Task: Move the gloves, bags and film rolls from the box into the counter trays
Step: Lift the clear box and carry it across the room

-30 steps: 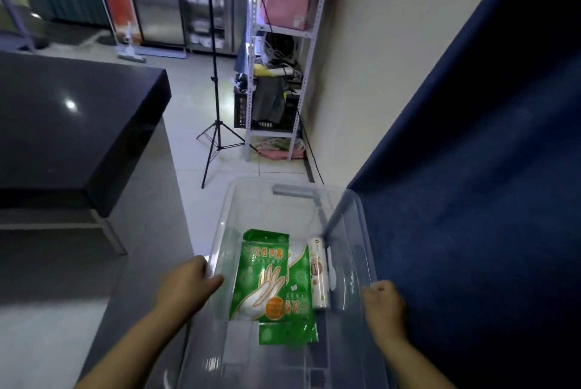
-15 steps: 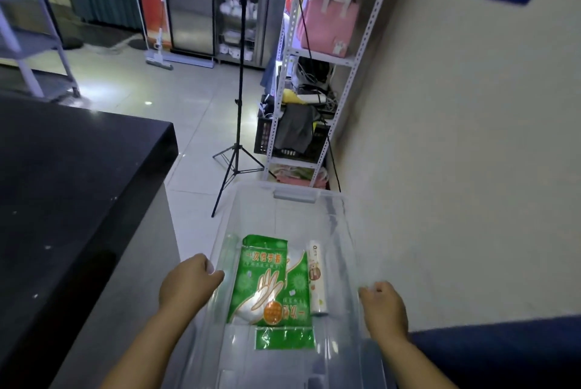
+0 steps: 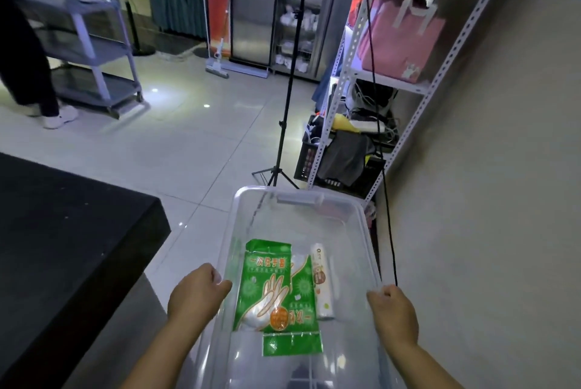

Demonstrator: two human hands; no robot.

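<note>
Our left hand grips the left rim of the clear plastic box, thumb hooked over the edge, and our right hand is curled round the right rim. We hold the box at lower centre of the frame, over the tiled floor, with the dark worktop at lower left. Inside lies a green glove packet with white Chinese characters, a drawn hand and an orange seal. It overlaps a second green packet. Just right lies a white film roll, its print too small to read.
</note>
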